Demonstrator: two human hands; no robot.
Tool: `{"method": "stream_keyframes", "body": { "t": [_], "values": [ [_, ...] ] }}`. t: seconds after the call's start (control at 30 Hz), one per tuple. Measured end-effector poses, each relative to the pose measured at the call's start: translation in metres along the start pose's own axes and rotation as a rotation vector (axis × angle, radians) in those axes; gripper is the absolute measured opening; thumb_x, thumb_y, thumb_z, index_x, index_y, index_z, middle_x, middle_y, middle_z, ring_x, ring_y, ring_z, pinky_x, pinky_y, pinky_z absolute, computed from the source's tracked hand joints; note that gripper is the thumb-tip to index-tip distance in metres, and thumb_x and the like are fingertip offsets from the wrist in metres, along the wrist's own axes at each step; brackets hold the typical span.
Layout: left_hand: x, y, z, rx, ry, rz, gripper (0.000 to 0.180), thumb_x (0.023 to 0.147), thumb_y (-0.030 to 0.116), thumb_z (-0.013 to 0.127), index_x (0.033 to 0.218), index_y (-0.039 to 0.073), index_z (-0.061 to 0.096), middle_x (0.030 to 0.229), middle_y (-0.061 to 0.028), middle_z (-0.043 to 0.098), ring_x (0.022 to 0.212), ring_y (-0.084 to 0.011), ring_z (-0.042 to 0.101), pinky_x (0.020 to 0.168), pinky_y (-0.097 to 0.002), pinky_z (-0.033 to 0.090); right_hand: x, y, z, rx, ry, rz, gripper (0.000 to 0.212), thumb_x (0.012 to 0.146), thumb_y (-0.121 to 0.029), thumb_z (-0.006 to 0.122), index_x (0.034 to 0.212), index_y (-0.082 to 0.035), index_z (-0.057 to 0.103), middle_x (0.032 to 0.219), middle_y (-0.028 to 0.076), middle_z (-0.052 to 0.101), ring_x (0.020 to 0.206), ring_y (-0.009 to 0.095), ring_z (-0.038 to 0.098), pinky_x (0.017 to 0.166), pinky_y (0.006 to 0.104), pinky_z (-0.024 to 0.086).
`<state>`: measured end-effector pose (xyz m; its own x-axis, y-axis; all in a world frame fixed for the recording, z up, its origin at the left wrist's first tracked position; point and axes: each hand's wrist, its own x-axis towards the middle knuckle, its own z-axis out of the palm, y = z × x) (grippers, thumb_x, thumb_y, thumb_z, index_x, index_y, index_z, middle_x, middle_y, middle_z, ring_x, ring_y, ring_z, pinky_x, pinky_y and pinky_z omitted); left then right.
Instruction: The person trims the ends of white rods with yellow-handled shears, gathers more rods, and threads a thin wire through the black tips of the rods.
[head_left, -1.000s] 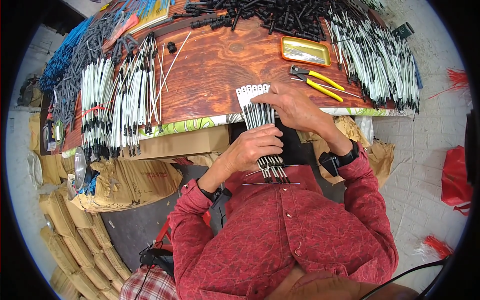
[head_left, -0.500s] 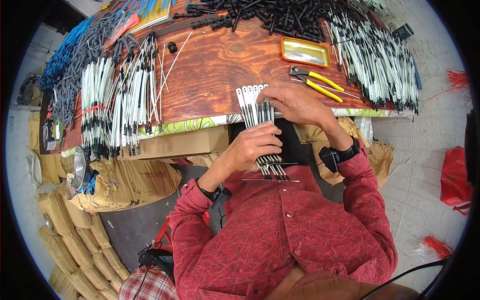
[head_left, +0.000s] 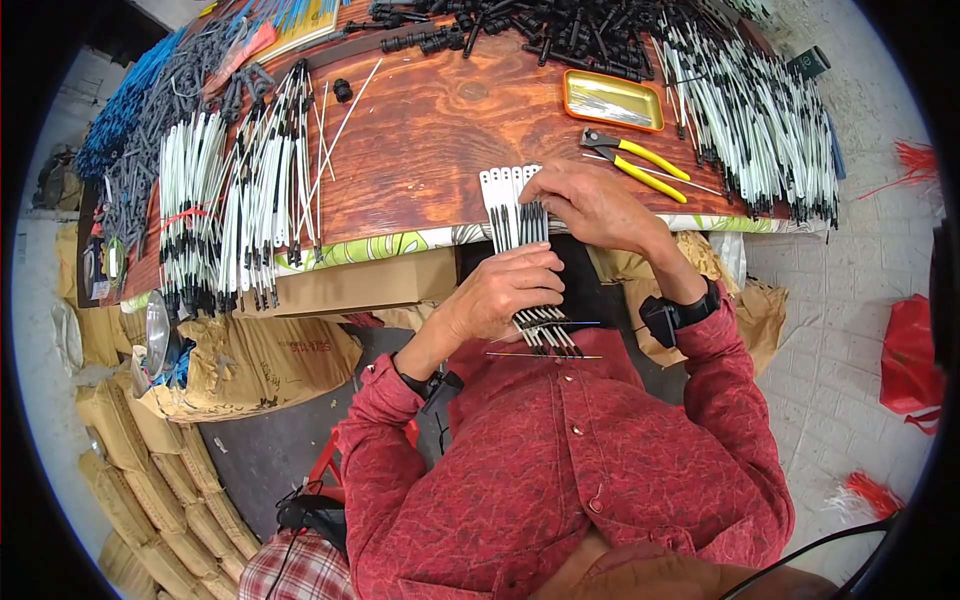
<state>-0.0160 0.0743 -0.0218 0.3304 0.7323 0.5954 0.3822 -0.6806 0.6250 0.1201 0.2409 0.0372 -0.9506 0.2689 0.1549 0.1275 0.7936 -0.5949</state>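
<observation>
A row of flat white strips with black sleeves [head_left: 513, 222] lies fanned side by side, running from the table's front edge toward my lap. Round its middle, my left hand [head_left: 512, 288] is closed, gripping the strips. My right hand [head_left: 588, 200] bends over the strips' upper right end, fingers curled onto the rightmost ones; its fingertips are partly hidden. Two thin wires cross the lower ends of the row, an upper wire [head_left: 570, 323] and a lower wire [head_left: 515, 354]. Holes show in the strips' rounded white tops.
Yellow-handled pliers [head_left: 650, 172] and a yellow tray of thin pins [head_left: 612, 108] lie on the wooden table [head_left: 420, 140]. White strip bundles stand left [head_left: 190, 190] and right [head_left: 760, 130]. Black plastic parts [head_left: 560, 30] are heaped at the back. A cardboard box [head_left: 350, 283] sits under the edge.
The strips' upper ends have shifted slightly right and up. My right hand has edged a little to the right, still at the row's upper right end; my left keeps its grip.
</observation>
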Motion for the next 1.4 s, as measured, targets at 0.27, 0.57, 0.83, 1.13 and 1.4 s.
{"method": "stream_keyframes", "body": {
  "t": [0.27,0.57,0.83,1.13,1.4],
  "values": [
    [0.0,-0.003,0.004,0.007,-0.011,-0.003,0.028,0.07,0.016,0.082,0.093,0.003,0.072,0.097,-0.0079,0.069,0.108,-0.0302,0.065,0.104,-0.0493,0.049,-0.001,-0.008,0.007,-0.097,0.089,-0.015,0.015,0.087,-0.003,0.06,0.101,-0.006,0.065,0.089,0.013,0.061,0.088,0.034,0.062,0.073,0.0434,0.049],
    [-0.002,-0.007,0.006,-0.024,0.001,0.004,0.048,0.042,0.007,0.075,0.09,0.001,0.071,0.099,-0.01,0.068,0.111,-0.0329,0.063,0.105,-0.0484,0.048,0.003,-0.009,0.006,-0.086,0.075,-0.007,0.023,0.089,-0.002,0.059,0.109,-0.008,0.067,0.091,0.013,0.061,0.089,0.034,0.063,0.076,0.0443,0.049],
    [-0.002,-0.011,0.006,-0.021,-0.001,0.031,0.049,0.042,0.009,0.075,0.09,0.002,0.071,0.098,-0.01,0.068,0.11,-0.0331,0.063,0.105,-0.0497,0.048,0.008,-0.01,-0.006,-0.049,-0.097,-0.01,0.034,0.089,-0.001,0.059,0.12,-0.013,0.068,0.097,0.014,0.061,0.09,0.034,0.063,0.077,0.0435,0.05],
    [-0.001,-0.002,0.004,0.004,0.006,-0.001,0.052,0.039,0.008,0.078,0.091,0.003,0.071,0.1,-0.0072,0.067,0.113,-0.0326,0.061,0.109,-0.0509,0.046,0.0,-0.002,0.004,-0.008,-0.015,-0.008,0.03,0.089,0.0,0.059,0.116,-0.011,0.068,0.094,0.013,0.059,0.089,0.032,0.061,0.076,0.0411,0.048],
    [0.0,0.002,0.003,0.067,0.017,-0.029,0.028,0.068,0.02,0.082,0.09,0.004,0.073,0.096,-0.0064,0.069,0.11,-0.0315,0.064,0.107,-0.0521,0.045,-0.005,-0.004,0.009,0.083,0.045,0.012,0.027,0.088,0.001,0.06,0.112,-0.008,0.067,0.09,0.012,0.056,0.086,0.031,0.059,0.074,0.0396,0.047]
  ]
}}
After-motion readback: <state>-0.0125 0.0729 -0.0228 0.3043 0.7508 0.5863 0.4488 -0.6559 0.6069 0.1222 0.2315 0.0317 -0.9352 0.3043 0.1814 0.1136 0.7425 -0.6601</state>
